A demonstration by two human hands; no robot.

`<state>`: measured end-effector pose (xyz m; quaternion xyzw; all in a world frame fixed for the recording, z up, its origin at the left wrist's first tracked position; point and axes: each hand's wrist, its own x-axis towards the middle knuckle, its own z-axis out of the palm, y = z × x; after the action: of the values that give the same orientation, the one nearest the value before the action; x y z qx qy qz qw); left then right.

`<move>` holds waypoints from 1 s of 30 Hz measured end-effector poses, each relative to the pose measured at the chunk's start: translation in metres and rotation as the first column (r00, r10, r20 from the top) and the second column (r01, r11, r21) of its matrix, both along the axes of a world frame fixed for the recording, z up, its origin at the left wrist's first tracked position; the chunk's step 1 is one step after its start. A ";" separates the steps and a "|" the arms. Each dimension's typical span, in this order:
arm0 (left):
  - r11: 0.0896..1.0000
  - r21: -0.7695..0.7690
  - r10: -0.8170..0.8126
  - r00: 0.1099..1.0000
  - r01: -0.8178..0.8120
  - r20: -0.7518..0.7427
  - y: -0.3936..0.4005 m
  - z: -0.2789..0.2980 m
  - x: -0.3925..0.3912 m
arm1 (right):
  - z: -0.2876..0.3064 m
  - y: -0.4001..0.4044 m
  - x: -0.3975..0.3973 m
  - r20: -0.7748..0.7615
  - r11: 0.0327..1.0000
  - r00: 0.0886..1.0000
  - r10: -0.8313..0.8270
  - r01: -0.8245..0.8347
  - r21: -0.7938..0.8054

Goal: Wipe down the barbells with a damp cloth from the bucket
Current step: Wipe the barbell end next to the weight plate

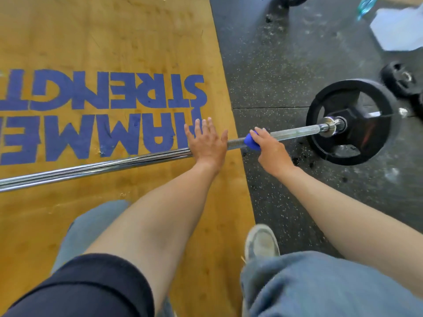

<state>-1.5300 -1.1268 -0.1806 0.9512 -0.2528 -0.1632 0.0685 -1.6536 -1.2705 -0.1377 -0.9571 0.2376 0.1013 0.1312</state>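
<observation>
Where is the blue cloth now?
The blue cloth is wrapped on the barbell shaft, gripped by the right hand, between the left hand and the black plate.

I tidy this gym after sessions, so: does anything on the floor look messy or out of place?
Yes. Dark crumbs and pale dust litter the black mat around the plate, and a white sheet lies crumpled at top right.

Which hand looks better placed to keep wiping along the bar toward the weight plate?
The right hand: it grips the blue cloth around the barbell, nearer the plate. The left hand rests flat on the bar without a cloth.
</observation>
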 end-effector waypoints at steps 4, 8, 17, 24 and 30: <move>1.000 -0.003 0.004 0.998 -0.004 0.056 0.005 -0.003 -0.018 | 0.002 0.021 -0.010 0.024 0.998 0.999 0.032 -0.031 -0.054; 0.999 -0.018 0.029 0.990 -0.026 0.142 0.006 -0.011 -0.035 | -0.006 0.012 -0.026 0.073 0.941 0.938 0.339 -0.340 0.004; 0.992 -0.125 0.045 0.919 0.005 0.392 0.014 -0.021 -0.072 | -0.033 -0.006 -0.071 0.292 0.923 0.880 0.375 -0.385 -0.025; 0.991 -0.130 0.080 0.896 -0.025 0.436 0.020 -0.025 -0.096 | -0.042 -0.010 -0.096 0.363 0.979 0.914 0.179 -0.204 0.031; 0.987 -0.152 0.111 0.870 -0.042 0.480 0.023 -0.029 -0.112 | -0.045 -0.029 -0.117 0.377 0.946 0.874 0.305 -0.325 -0.012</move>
<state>-1.6416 -1.1036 -0.2093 0.9639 -0.2347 0.1020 0.0741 -1.7707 -1.2991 -0.1823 -0.9808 0.0463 -0.0569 0.1806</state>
